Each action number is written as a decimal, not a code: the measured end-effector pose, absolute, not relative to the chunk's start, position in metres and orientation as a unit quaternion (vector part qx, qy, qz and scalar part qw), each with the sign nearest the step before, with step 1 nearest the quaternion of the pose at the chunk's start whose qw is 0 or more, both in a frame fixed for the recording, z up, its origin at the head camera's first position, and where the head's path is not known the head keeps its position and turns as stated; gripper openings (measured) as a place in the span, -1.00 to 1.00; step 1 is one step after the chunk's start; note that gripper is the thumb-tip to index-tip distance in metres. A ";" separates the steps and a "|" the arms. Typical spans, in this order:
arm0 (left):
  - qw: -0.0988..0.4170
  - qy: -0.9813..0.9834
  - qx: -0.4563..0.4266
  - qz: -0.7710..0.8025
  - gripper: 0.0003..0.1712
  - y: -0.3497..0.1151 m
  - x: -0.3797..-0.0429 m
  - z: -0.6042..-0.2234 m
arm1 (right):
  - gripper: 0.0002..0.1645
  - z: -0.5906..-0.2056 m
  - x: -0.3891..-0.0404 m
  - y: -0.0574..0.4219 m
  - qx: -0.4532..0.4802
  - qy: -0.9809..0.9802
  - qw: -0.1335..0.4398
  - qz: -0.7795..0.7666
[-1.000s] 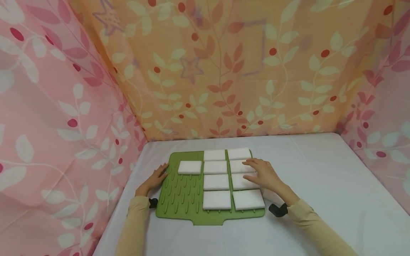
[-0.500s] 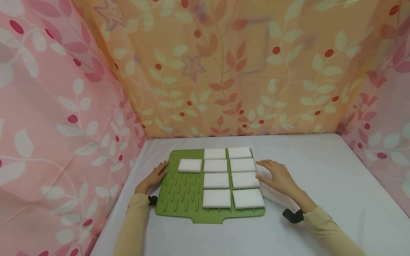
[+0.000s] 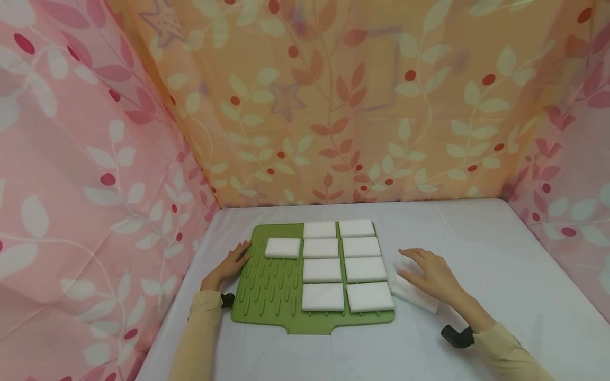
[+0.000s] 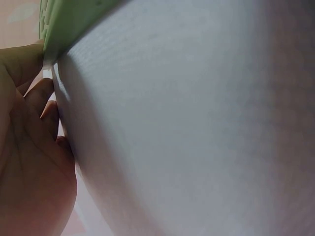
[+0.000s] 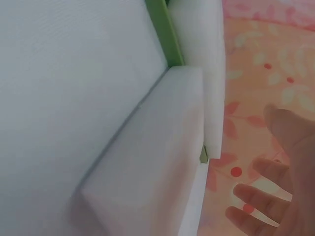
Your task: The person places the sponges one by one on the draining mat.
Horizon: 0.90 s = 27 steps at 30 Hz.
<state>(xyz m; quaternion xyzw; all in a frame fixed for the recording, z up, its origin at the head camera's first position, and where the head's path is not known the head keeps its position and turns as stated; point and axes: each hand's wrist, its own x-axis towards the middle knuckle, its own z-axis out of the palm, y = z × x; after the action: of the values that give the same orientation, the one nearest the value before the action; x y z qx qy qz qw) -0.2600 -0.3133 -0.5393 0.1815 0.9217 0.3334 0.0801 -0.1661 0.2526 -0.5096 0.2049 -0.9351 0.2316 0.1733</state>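
Observation:
A green drying mat [image 3: 269,286] with raised ridges lies on the white table. White sponge blocks stand on it in two columns on its right half, among them the front right sponge [image 3: 370,296]. One separate sponge [image 3: 283,247] sits at its upper left. My left hand [image 3: 230,266] rests at the mat's left edge; in the left wrist view its thumb [image 4: 22,61] touches that edge. Over the table right of the mat, my right hand [image 3: 431,272] hovers with spread fingers and holds nothing. Below it lies another white sponge [image 5: 152,147], tilted against the mat's right edge, partly hidden in the head view.
White cloth covers the table [image 3: 514,286]. A patterned orange curtain [image 3: 333,106] hangs behind it, with pink patterned curtains [image 3: 95,159] at the sides. Black straps [image 3: 457,336] sit at both wrists.
My right hand has moved right and toward me, from over the right column of sponges to above the loose sponge beside the mat. My left hand has stayed at the mat's edge.

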 end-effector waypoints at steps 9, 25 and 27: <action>0.080 0.919 0.187 0.337 -0.40 -0.312 -0.259 -0.539 | -0.31 -0.518 -0.150 0.264 0.202 -0.944 0.153 0.211; 0.082 0.920 0.186 0.335 -0.38 -0.312 -0.260 -0.539 | -0.19 -0.529 -0.125 0.280 0.169 -0.960 0.119 0.188; 0.082 0.920 0.185 0.336 -0.38 -0.312 -0.260 -0.540 | -0.17 -0.530 -0.122 0.281 0.168 -0.962 0.114 0.185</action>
<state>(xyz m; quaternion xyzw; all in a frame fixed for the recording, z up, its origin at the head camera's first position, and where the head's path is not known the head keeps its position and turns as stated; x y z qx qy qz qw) -0.2599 -0.3123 -0.5399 0.1848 0.9198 0.3363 0.0819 -0.1224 0.2806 -0.5295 0.1675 -0.9615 0.1852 0.1144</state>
